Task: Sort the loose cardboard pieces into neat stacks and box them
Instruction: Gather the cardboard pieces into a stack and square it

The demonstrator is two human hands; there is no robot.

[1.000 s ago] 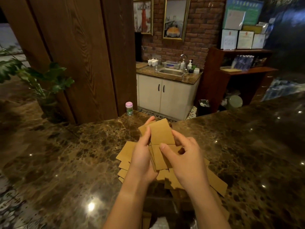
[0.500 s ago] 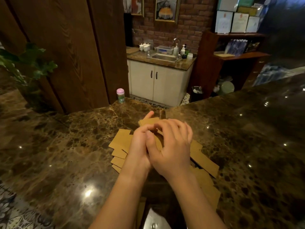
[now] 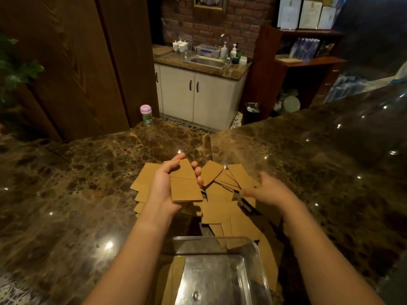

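Left hand [image 3: 164, 190] gripped small cardboard stack [image 3: 184, 183] above marble counter [image 3: 77, 183]. Right hand [image 3: 267, 191] blurred over loose pieces [image 3: 222, 208]; grasp unclear. Clear box [image 3: 220, 274] sat nearest. Advice: square edges before adding 1 more piece.

Both bare forearms reach forward over the near edge of the worktop. The left hand [image 3: 167, 190] is turned palm up, fingers curled round a small stack of flat brown cardboard pieces [image 3: 185, 186], thumb lying on top. The right hand [image 3: 267, 190] is out to the right, palm down and blurred; whether its fingers grip anything cannot be told.
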